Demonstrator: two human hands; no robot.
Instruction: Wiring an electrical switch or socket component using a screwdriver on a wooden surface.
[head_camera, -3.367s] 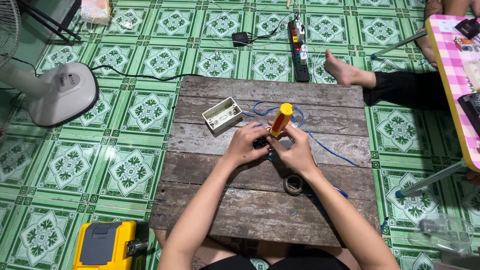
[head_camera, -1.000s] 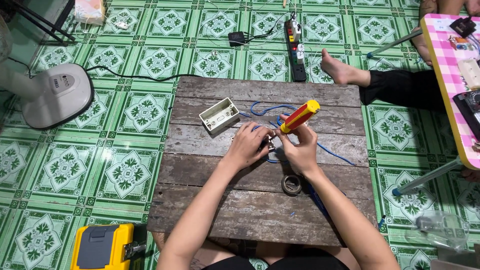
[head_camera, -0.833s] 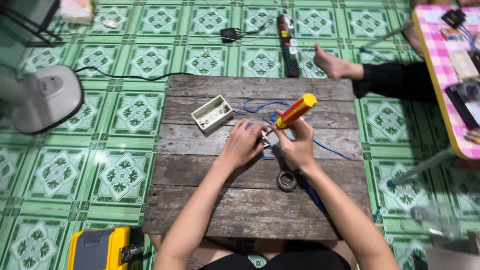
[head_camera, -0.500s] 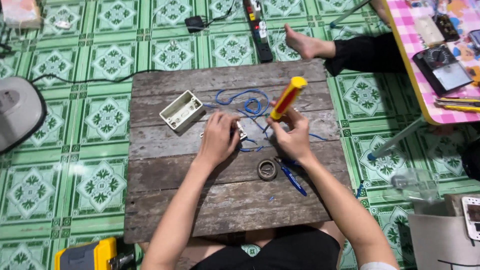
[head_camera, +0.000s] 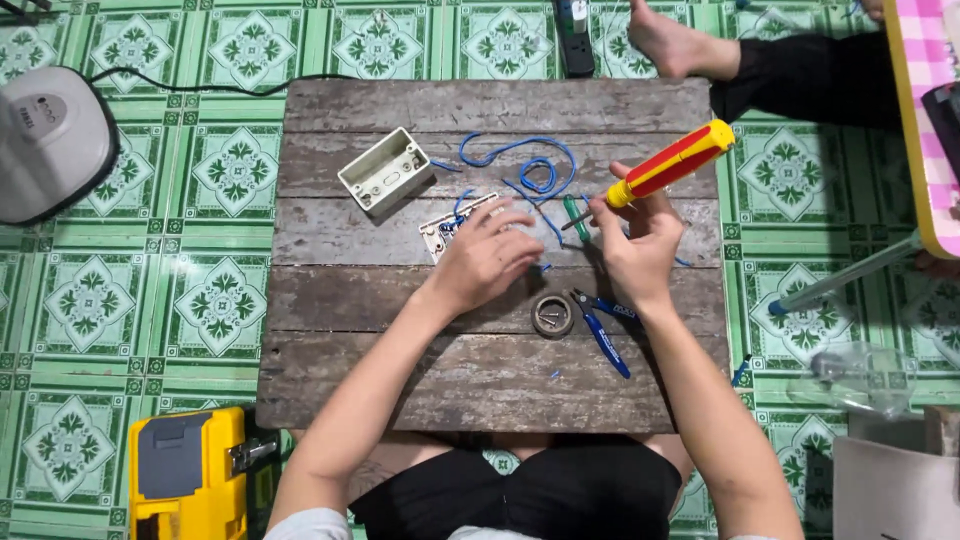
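I am gripping a red and yellow screwdriver (head_camera: 668, 162) in my right hand (head_camera: 637, 250), the grip closed around the lower end of its handle, the handle tilting up and away to the right over the wooden tabletop (head_camera: 480, 380). My left hand (head_camera: 487, 255) is resting fingers-down on a white switch plate (head_camera: 450, 226) lying flat on the tabletop, its grip loose and curled, holding the plate down rather than clasping it. Blue wire (head_camera: 520, 165) is looping just beyond both hands. A white plastic wall box (head_camera: 385, 172) is sitting open side up near the plate, to the left. A roll of tape (head_camera: 552, 314) and blue-handled pliers (head_camera: 605, 335) are lying just beside my right wrist.
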